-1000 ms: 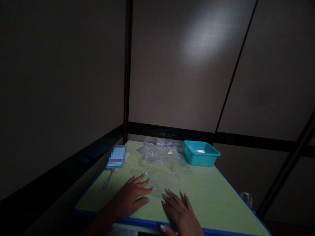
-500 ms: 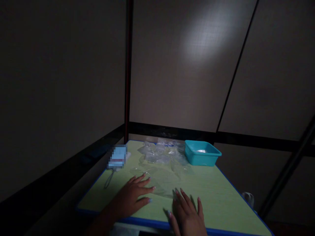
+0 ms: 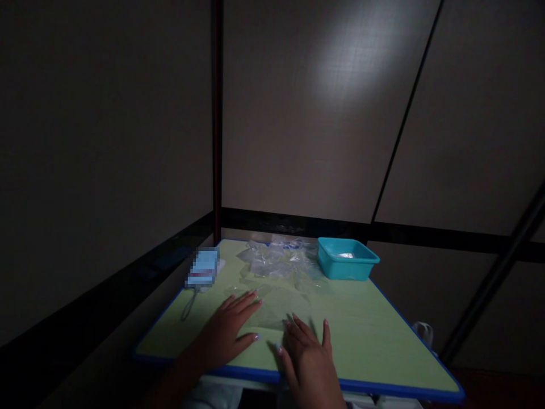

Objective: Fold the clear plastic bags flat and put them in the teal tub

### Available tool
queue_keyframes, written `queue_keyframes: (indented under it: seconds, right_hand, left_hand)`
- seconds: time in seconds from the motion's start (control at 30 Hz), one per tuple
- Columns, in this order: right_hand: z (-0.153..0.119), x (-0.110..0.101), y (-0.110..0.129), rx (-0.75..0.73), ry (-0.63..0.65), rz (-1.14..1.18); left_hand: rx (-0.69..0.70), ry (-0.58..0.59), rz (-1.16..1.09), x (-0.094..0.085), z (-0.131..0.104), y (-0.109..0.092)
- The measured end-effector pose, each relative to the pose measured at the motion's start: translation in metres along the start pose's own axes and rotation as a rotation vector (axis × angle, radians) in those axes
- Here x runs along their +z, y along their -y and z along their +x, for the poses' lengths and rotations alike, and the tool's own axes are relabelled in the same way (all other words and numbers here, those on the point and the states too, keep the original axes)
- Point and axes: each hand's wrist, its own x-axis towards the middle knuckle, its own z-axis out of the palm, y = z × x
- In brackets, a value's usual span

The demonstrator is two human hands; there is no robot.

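Note:
A clear plastic bag (image 3: 283, 307) lies spread flat on the green tabletop (image 3: 374, 341). My left hand (image 3: 227, 329) rests palm down at the bag's left side, fingers stretched out and thumb apart. At its near right corner is my right hand (image 3: 309, 358), also palm down, with its fingers spread and the fingertips at the bag's edge. Neither hand grips anything. Beyond the flat bag lies a crumpled heap of clear plastic bags (image 3: 272, 259).
A turquoise plastic basin (image 3: 347, 268) stands at the back right with something clear and shiny inside. On the left lies a blurred-out phone-like object (image 3: 203, 268) with a strap (image 3: 189, 305). Dark panelled walls (image 3: 298, 113) rise behind and to the left.
My right hand has moved left and slightly forward along the bag's near edge. The fingers of my left hand have drawn closer together. The view has shifted slightly.

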Motion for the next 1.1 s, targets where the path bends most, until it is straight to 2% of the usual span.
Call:
queue_keyframes:
  seconds: [0.13, 0.23, 0.37, 0.43, 0.53, 0.6, 0.7, 0.8, 0.87, 0.97, 1.1]
  right_hand:
    - [-0.004, -0.008, -0.006, -0.021, 0.016, 0.050]
    - [-0.008, -0.012, -0.014, -0.027, 0.035, 0.113]
    - [-0.011, -0.016, -0.027, -0.025, 0.068, 0.279]
    - [-0.011, -0.017, -0.032, -0.013, 0.053, 0.348]
    - [-0.007, -0.020, -0.032, -0.006, 0.027, 0.395]
    - [-0.004, -0.024, -0.029, -0.019, 0.016, 0.393]
    - [0.000, -0.029, -0.024, -0.080, 0.021, 0.367]
    - [-0.001, -0.033, -0.025, -0.142, 0.050, 0.355]
    - [-0.004, -0.032, -0.030, -0.148, 0.063, 0.369]
    - [-0.009, -0.028, -0.043, -0.123, 0.039, 0.443]
    - [-0.011, -0.022, -0.055, -0.102, 0.024, 0.606]
  left_hand:
    - [0.004, 0.017, -0.002, 0.004, 0.002, 0.002]
    - [-0.042, 0.019, -0.014, 0.008, 0.000, 0.010]
    - [-0.116, 0.045, -0.029, 0.004, -0.010, 0.025]
    - [-0.117, 0.033, -0.044, 0.001, -0.015, 0.027]
    - [-0.088, -0.042, -0.022, -0.001, -0.018, 0.011]
    - [-0.061, -0.108, 0.019, 0.002, -0.013, -0.010]
    - [-0.080, -0.146, 0.037, 0.011, 0.001, -0.040]
    - [-0.133, -0.144, 0.030, 0.016, 0.014, -0.049]
    - [-0.159, -0.137, 0.010, 0.015, 0.016, -0.041]
    - [-0.159, -0.111, -0.044, 0.010, 0.009, -0.017]
    - [-0.123, -0.006, -0.205, 0.001, -0.004, 0.011]
